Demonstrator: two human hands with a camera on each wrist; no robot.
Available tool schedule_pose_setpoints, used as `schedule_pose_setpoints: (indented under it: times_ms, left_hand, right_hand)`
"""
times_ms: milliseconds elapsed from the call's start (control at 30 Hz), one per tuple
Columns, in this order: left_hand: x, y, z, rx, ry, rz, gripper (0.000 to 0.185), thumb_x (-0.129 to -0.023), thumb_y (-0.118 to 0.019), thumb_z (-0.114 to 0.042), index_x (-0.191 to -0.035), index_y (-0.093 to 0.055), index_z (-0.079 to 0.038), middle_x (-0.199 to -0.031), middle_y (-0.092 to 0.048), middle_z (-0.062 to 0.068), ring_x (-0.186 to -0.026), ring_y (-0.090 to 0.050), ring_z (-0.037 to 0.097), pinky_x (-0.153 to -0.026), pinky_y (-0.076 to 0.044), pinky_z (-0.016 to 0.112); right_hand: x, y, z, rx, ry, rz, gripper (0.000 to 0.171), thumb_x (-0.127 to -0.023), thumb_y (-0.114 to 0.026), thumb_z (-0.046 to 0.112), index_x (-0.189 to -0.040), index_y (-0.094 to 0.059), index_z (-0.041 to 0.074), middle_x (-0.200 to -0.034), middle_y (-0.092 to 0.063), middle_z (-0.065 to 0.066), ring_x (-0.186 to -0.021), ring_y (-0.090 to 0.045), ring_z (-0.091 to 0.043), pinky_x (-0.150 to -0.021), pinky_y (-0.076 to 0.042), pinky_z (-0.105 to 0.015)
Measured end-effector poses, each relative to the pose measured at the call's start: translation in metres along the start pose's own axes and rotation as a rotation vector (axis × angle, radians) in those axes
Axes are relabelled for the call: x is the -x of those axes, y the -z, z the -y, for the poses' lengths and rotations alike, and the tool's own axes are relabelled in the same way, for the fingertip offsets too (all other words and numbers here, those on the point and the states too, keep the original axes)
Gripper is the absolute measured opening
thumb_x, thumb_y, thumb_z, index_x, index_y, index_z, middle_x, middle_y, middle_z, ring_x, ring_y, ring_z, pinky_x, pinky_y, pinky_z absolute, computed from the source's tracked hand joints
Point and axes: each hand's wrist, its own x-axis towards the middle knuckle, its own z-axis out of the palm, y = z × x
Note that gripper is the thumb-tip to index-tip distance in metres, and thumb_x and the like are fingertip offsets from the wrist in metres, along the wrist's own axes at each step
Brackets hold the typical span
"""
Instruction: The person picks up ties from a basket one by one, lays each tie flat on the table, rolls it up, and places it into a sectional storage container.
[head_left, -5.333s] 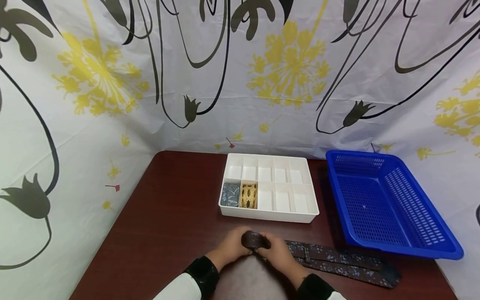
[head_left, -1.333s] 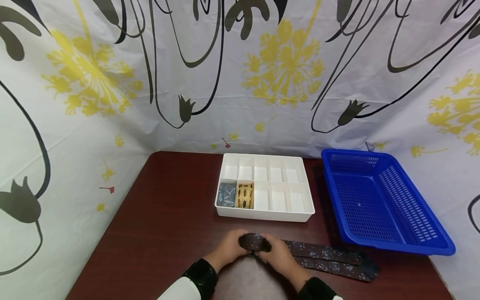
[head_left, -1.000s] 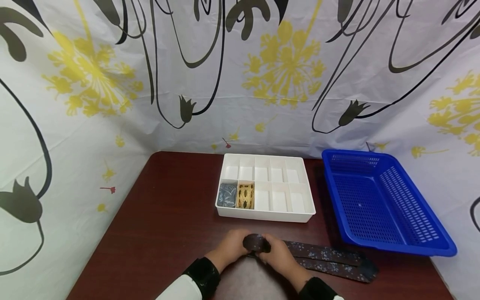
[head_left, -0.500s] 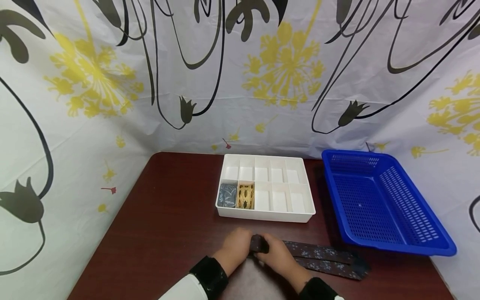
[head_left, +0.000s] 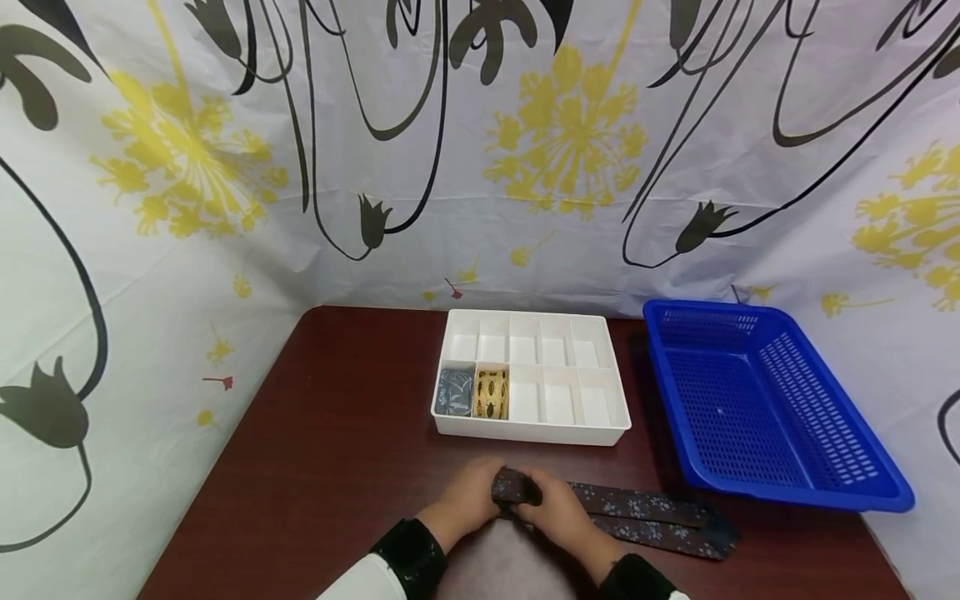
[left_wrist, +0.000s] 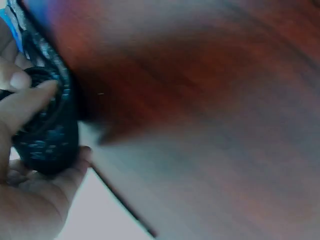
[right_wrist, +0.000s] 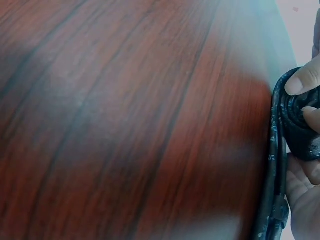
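A dark brown necktie [head_left: 652, 508] with small pale blue flowers lies partly coiled near the table's front. In the head view, its rolled end stands between both hands, and the flat tail runs right, folded lengthwise in two strips. My left hand [head_left: 471, 500] grips the roll from the left, thumb and fingers around it. From the other side my right hand [head_left: 558, 508] holds the same roll. Layers of the coiled necktie [left_wrist: 50, 145] show in the left wrist view, with fingertips on its edge. In the right wrist view a thumb presses the coil [right_wrist: 295, 125].
Behind the hands stands a white divided box [head_left: 532, 429]. Two front-left compartments hold a grey-blue patterned roll [head_left: 454, 392] and a yellow roll with beetle-like prints [head_left: 491, 393]. A blue basket [head_left: 795, 496] sits at the right. A printed cloth [head_left: 450, 167] hangs behind the brown table [head_left: 300, 450].
The necktie's tail end has drawn leftward toward the hands as the coil is rolled. The left hand shifted around the roll and back left; the right hand stays nearly in place.
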Motion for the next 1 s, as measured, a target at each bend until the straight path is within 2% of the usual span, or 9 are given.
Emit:
schedule_pose_setpoints:
  times_ms: [133, 233, 300, 467, 667, 833, 1000]
  left_hand:
    - [0.002, -0.007, 0.013, 0.260, -0.010, -0.013, 0.059, -0.059, -0.082, 0.002, -0.114, -0.059, 0.001, -0.110, -0.064, 0.012, -0.104, -0.059, 0.028, -0.094, -0.046, 0.039]
    - [0.003, -0.011, 0.020, 0.431, 0.000, -0.028, 0.067, -0.059, -0.084, 0.003, -0.120, -0.056, 0.005, -0.115, -0.062, 0.015, -0.108, -0.057, 0.031, -0.097, -0.044, 0.042]
    - [0.003, -0.013, 0.022, 0.489, -0.006, -0.042, 0.062, -0.060, -0.084, 0.001, -0.117, -0.058, 0.002, -0.112, -0.063, 0.012, -0.106, -0.058, 0.028, -0.096, -0.045, 0.041]
    - [0.003, -0.012, 0.021, 0.507, -0.030, -0.076, 0.042, -0.064, -0.083, -0.001, -0.103, -0.064, -0.002, -0.099, -0.067, 0.006, -0.094, -0.061, 0.019, -0.088, -0.048, 0.034]
    - [0.000, -0.008, 0.017, 0.431, -0.021, -0.061, 0.029, -0.066, -0.081, -0.002, -0.090, -0.067, -0.006, -0.088, -0.066, -0.001, -0.083, -0.060, 0.010, -0.081, -0.049, 0.028]
    - [-0.004, 0.000, 0.007, 0.203, -0.043, -0.039, 0.021, -0.068, -0.080, -0.008, -0.085, -0.067, -0.011, -0.081, -0.066, -0.004, -0.078, -0.060, 0.007, -0.076, -0.050, 0.025]
    - [-0.007, 0.010, -0.008, -0.027, -0.037, -0.014, 0.019, -0.070, -0.077, -0.009, -0.073, -0.060, -0.015, -0.071, -0.061, -0.006, -0.072, -0.060, 0.010, -0.069, -0.050, 0.025]
  right_hand:
    - [0.000, -0.001, -0.003, -0.016, 0.000, -0.005, 0.053, -0.073, -0.078, 0.008, -0.122, -0.060, -0.002, -0.119, -0.063, -0.019, -0.114, -0.058, -0.038, -0.095, -0.045, -0.054]
    - [0.001, 0.000, -0.004, -0.018, 0.003, -0.004, 0.053, -0.073, -0.079, 0.009, -0.121, -0.060, -0.002, -0.119, -0.063, -0.019, -0.113, -0.058, -0.038, -0.094, -0.045, -0.055]
    - [0.001, 0.000, -0.005, -0.026, 0.004, -0.003, 0.052, -0.073, -0.078, 0.009, -0.121, -0.060, -0.001, -0.119, -0.064, -0.018, -0.114, -0.058, -0.038, -0.094, -0.044, -0.055]
    - [0.001, 0.001, -0.004, -0.041, 0.016, -0.002, 0.049, -0.075, -0.078, 0.008, -0.120, -0.060, -0.001, -0.117, -0.065, -0.017, -0.113, -0.058, -0.036, -0.094, -0.045, -0.054]
    - [0.000, 0.000, -0.004, -0.053, 0.001, 0.004, 0.050, -0.074, -0.077, 0.007, -0.120, -0.060, -0.001, -0.116, -0.065, -0.015, -0.112, -0.059, -0.035, -0.094, -0.045, -0.053]
    - [-0.001, 0.000, -0.004, -0.043, 0.011, 0.007, 0.051, -0.074, -0.077, 0.005, -0.120, -0.060, -0.004, -0.116, -0.065, -0.017, -0.111, -0.059, -0.035, -0.093, -0.046, -0.051]
    - [-0.002, -0.001, 0.000, 0.003, 0.037, -0.015, 0.050, -0.072, -0.079, 0.004, -0.117, -0.060, -0.005, -0.111, -0.066, -0.017, -0.106, -0.061, -0.033, -0.088, -0.049, -0.048]
